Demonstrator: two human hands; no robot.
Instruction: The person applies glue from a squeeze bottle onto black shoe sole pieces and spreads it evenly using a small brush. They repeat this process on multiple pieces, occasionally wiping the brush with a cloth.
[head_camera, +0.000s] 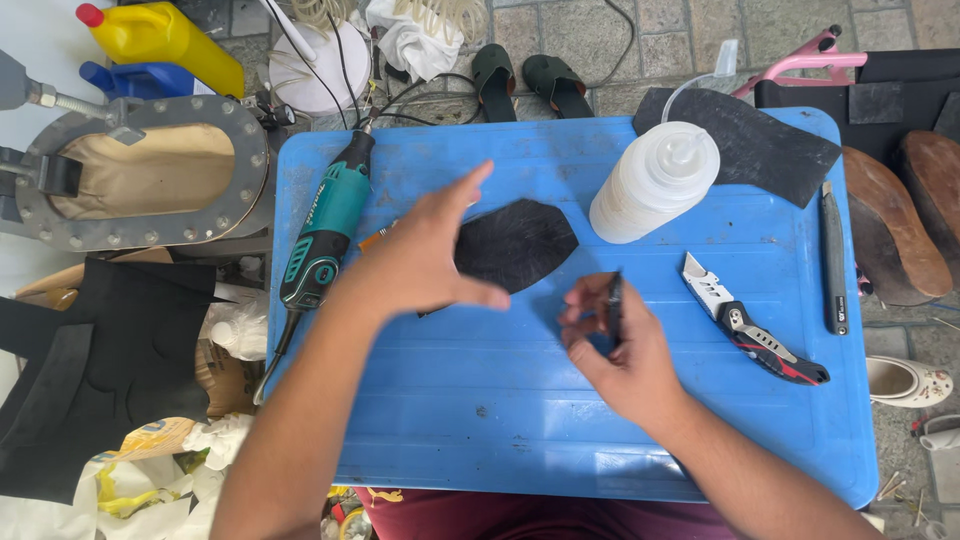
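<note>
Your right hand (625, 350) pinched a thin dark strip (615, 305), held upright between thumb and fingers, just nearer you than the black cutout (515, 243). Your left hand (420, 260) hovered with fingers spread and empty over the cutout's left edge. The cutout was flat, matte black, roughly hexagonal, lying on the blue board (480, 400). Right of it lay a folding knife (750, 325); beyond that, a white squeeze bottle (655, 180). Left of it lay a teal grinder (325, 230).

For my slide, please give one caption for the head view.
Left hand hovers over black rubber piece; right hand pinches a thin black strip above blue table.
</note>
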